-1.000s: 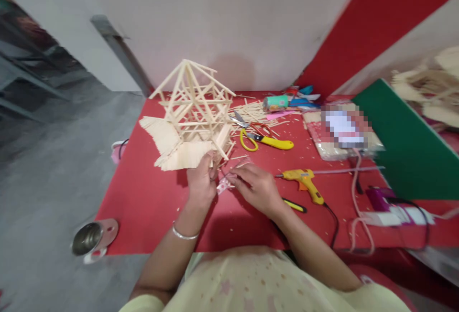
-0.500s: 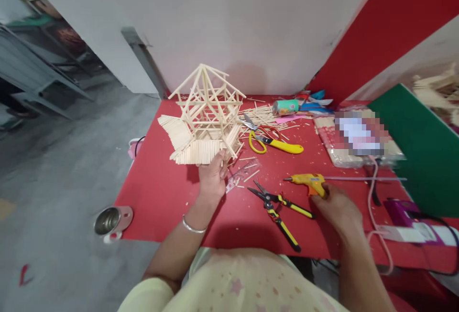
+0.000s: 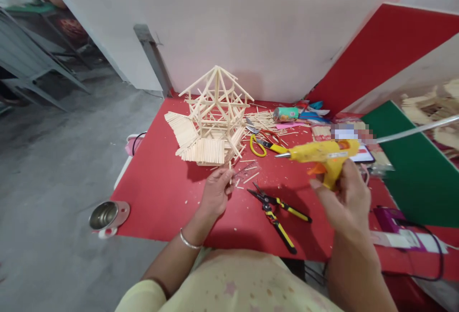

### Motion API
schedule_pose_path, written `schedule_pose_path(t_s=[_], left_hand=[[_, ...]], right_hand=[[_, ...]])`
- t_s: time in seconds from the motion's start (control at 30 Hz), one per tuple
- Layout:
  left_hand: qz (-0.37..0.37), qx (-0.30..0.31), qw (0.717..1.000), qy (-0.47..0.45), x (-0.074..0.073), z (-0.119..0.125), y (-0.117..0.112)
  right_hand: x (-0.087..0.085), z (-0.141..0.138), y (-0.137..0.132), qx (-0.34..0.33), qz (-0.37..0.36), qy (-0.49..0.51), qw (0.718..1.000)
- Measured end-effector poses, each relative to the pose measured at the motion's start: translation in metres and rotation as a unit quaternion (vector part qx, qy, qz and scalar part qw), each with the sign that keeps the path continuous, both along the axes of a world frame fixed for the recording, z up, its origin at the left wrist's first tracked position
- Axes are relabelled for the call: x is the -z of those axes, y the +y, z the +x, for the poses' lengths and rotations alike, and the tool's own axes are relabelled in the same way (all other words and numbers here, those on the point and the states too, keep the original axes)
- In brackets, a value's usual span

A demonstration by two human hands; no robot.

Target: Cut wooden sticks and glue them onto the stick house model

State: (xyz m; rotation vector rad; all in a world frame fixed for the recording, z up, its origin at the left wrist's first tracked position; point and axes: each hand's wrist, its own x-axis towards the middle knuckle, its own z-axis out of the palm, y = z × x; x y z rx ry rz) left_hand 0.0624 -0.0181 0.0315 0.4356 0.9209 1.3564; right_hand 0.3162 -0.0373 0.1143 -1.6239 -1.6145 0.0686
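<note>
My right hand point(image 3: 346, 197) is wrapped round the handle of a yellow hot glue gun point(image 3: 319, 152), raised above the table. Its metal nozzle points left and a long glue stick runs out of its back. In front of the wooden stick model point(image 3: 211, 152), my left hand point(image 3: 218, 190) is closed, with a short wooden stick point(image 3: 230, 172) upright between thumb and fingers. The model has a pointed open-frame roof above and slatted panels around its lower part. Whether my left fingers touch the model cannot be made out.
Black-and-yellow pliers point(image 3: 274, 209) lie open near the front. Behind are yellow-handled scissors point(image 3: 258, 145), loose wooden sticks point(image 3: 261, 120) and a green can point(image 3: 286, 113). A steel mug point(image 3: 109, 216) stands at the left edge. A white board point(image 3: 215, 25) rises behind the red table point(image 3: 158, 197).
My right hand has lifted the glue gun off the table, up and toward the camera. My left hand has let go of the model's edge and now pinches a short stick.
</note>
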Motion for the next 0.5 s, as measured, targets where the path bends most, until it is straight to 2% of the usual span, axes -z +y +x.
schedule_pose_path(t_s=[0.03,0.1,0.2,0.33,0.5], left_hand=[[0.004,0.005,1.0,-0.001,-0.001,-0.001,-0.001],[0.01,0.013,1.0,0.002,-0.003,-0.001,-0.003],[0.017,0.009,1.0,0.005,-0.003,-0.002,-0.004],[0.011,0.008,1.0,0.0,0.002,-0.003,-0.005],[0.006,0.013,1.0,0.013,0.009,-0.005,-0.002]], right_hand=[[-0.008,-0.012,0.007,-0.013,0.025,-0.044,0.999],[-0.017,-0.035,0.024,0.003,0.078,-0.149,0.986],[-0.02,-0.061,0.046,0.015,0.125,-0.272,0.954],[-0.017,-0.078,0.063,-0.027,0.12,-0.342,0.932],[-0.016,-0.084,0.069,-0.033,0.117,-0.395,0.911]])
